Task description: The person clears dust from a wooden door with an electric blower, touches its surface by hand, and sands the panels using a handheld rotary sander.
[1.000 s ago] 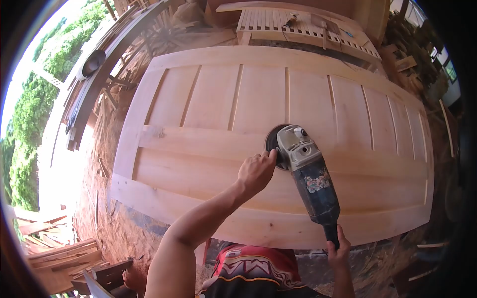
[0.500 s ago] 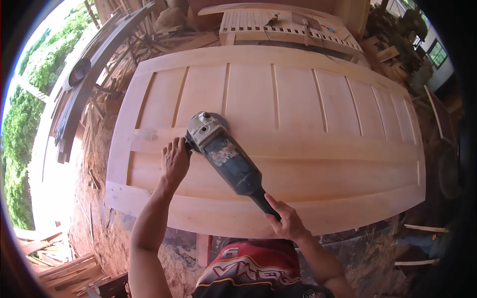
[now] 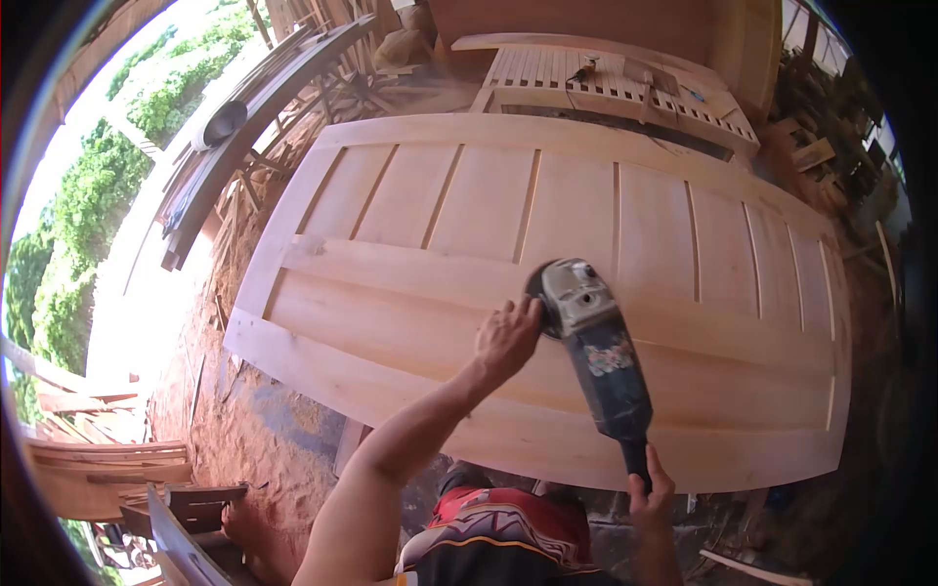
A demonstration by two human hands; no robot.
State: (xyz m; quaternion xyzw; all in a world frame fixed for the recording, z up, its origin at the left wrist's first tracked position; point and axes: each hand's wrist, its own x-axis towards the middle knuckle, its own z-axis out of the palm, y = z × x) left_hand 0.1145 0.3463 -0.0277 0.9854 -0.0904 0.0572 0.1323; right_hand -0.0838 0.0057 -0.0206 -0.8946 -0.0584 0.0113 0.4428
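Observation:
An angle grinder [image 3: 608, 366] with a dark body and silver gear head lies against a large pale wooden panel door [image 3: 410, 200]. My left hand [image 3: 510, 337] is closed at the side of its head, where a side handle is mostly hidden by the fingers. Around the black rear handle wraps my right hand [image 3: 653, 488], near the door's front edge. The round disc under the head shows only in part, over the rail below the long grooves of the door.
Behind the door stands a slatted wooden piece [image 3: 547, 73] with a small power tool [image 3: 583, 70] on it. Long boards with a round lamp-like object [image 3: 225, 122] run along the left. Scrap wood [image 3: 93, 410] lies at lower left, and more piles up at right.
Both hands have carried the grinder rightward along the door's rail, and its body now points more nearly straight back toward me. The camera view has also shifted and tilted.

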